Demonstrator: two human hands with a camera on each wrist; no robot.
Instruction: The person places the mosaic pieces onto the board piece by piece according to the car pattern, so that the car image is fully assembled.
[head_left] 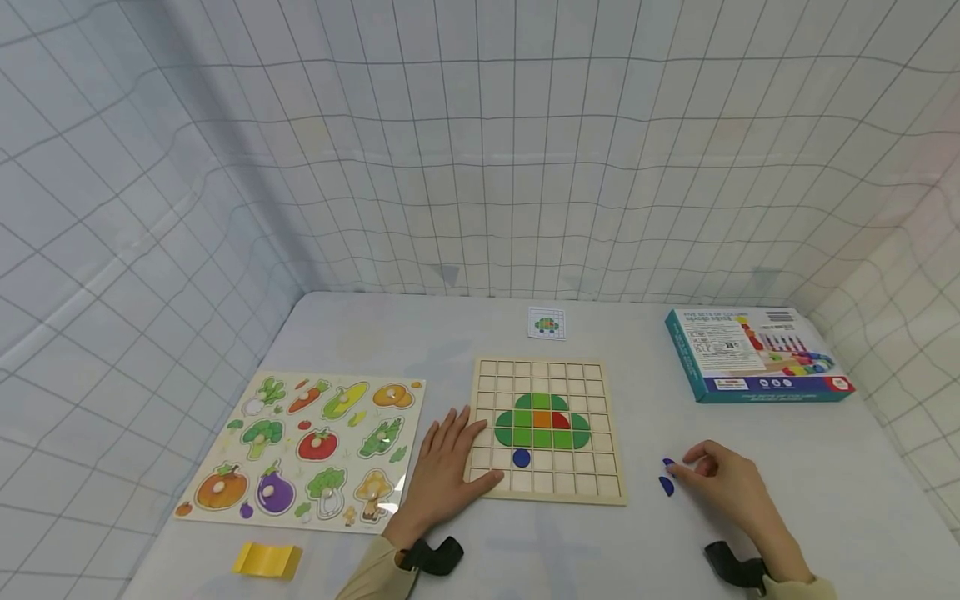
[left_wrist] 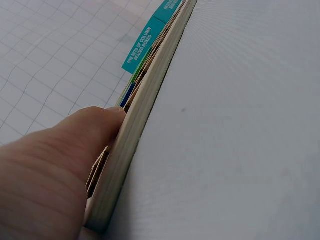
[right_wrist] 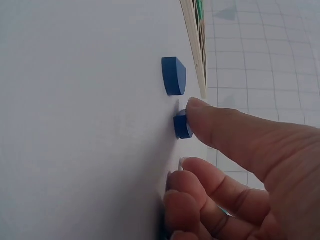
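My left hand [head_left: 444, 467] rests over the left edge of a wooden grid board [head_left: 611, 433], fingers spread. Its thumb [left_wrist: 100, 120] lies on the board's rim in the left wrist view. Green pieces [head_left: 522, 433], an orange square [head_left: 542, 419] and a red piece [head_left: 560, 420] form a rounded shape on the grid, with a blue disc [head_left: 522, 457] below. Right of the board, my right hand [head_left: 723, 483] touches a blue half-round piece [right_wrist: 182, 127] with the thumb; the index finger stands apart from it. A second blue half-round piece [right_wrist: 173, 76] lies close by.
A vegetable puzzle board [head_left: 300, 454] lies to the left, with a yellow curved block [head_left: 267, 561] in front of it. Behind the grid board is a small pattern card [head_left: 547, 323]. A flat bead-game box [head_left: 757, 354] sits at the back right.
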